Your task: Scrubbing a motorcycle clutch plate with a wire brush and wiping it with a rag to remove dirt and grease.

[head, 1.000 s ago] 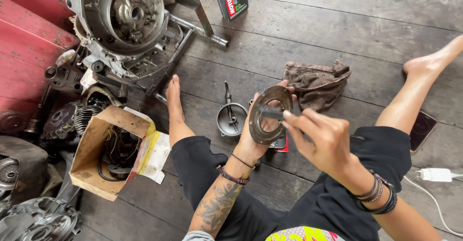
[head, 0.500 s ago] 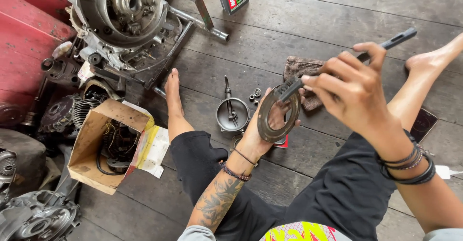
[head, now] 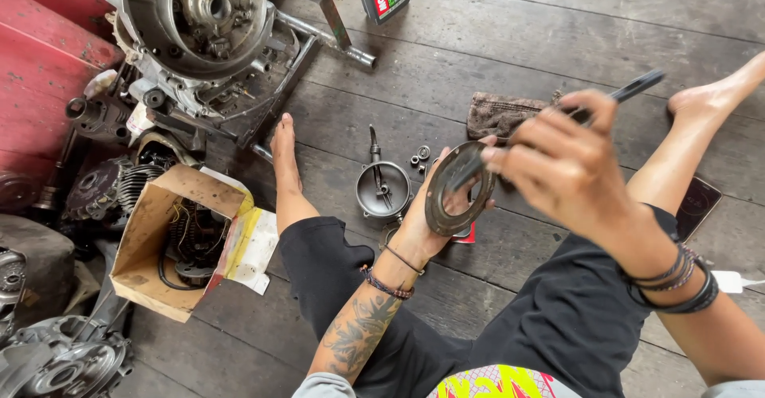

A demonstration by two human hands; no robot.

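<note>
The left hand (head: 434, 215) pinches a round metal ring plate (head: 456, 187) by its rim above the plank floor (head: 510, 39), while the right hand's fingers (head: 558, 139) clamp a dark brush handle (head: 629, 91), so a hard stroke could likely knock the plate loose.

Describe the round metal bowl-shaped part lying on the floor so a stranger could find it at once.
Start at the big engine casing at the upper left and follow the dark floor planks toward the sitting person's knees. Beside the bare foot, just left of the ring plate held in the left hand, lies the grey metal cup. Unlike the tiny nuts nearby, it has a lever across it.
</note>
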